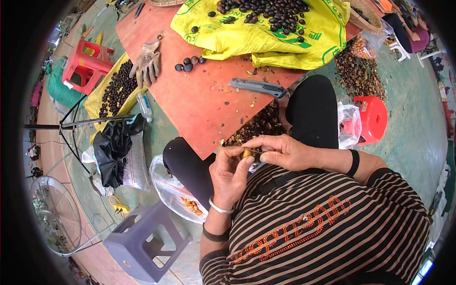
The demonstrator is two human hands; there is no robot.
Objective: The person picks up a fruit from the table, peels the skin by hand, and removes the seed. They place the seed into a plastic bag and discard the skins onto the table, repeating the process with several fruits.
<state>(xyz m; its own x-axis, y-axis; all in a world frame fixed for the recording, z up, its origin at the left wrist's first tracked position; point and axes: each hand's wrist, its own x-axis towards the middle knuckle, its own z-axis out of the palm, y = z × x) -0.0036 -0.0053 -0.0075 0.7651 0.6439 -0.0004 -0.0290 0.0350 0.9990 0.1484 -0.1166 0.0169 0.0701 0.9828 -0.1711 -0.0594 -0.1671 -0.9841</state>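
In front of my striped shirt, my two hands meet at chest level. My left hand (pixel 228 173) pinches a small golden-brown nut (pixel 247 153) between thumb and fingertips. Against the nut's right side, my right hand (pixel 288 152) is closed, its thumb and forefinger around a thin thing too small to make out. A grey utility knife (pixel 259 87) lies on the red board (pixel 166 90) beyond the hands. Several dark nuts (pixel 189 64) sit on that board beside a worn work glove (pixel 147 64). Shell scraps (pixel 261 126) are heaped just past my fingers.
A yellow sack (pixel 228 40) with many dark nuts covers the board's far end. On the left stand a red stool (pixel 88 66) and a grey stool (pixel 147 242); on the right, another red stool (pixel 373 118). A plastic bag (pixel 164 190) holds peeled orange nuts. Another person (pixel 418 38) sits far right.
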